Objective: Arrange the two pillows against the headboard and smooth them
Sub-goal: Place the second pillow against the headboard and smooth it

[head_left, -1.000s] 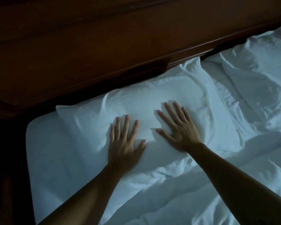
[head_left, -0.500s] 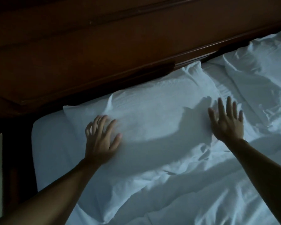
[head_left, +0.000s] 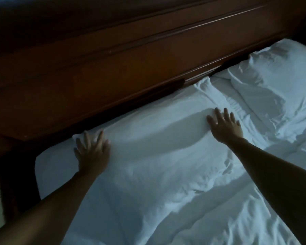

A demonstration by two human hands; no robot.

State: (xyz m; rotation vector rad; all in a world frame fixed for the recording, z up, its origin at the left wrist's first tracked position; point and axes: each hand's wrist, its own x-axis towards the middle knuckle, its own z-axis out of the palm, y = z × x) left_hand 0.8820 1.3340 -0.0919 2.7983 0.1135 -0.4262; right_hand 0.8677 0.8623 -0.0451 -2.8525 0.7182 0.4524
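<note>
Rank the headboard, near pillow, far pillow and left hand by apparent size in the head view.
1. Headboard, largest.
2. Near pillow.
3. Far pillow: looks smaller, but it is farther away and cut off by the frame, so the two pillows stay unranked.
4. Left hand, smallest.

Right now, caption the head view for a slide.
Left hand and right hand pressed flat on the near pillow by the headboard.

Headboard [head_left: 131, 55]: dark brown wood, varnished, faint sheen along the moulded ridges. Near pillow [head_left: 157, 131]: white woven cloth, matt, mostly smooth, light creasing at its 1 o'clock corner. Far pillow [head_left: 265, 89]: same white cloth, heavily wrinkled. Duvet [head_left: 193, 209]: white matt cloth, rumpled in soft folds.
</note>
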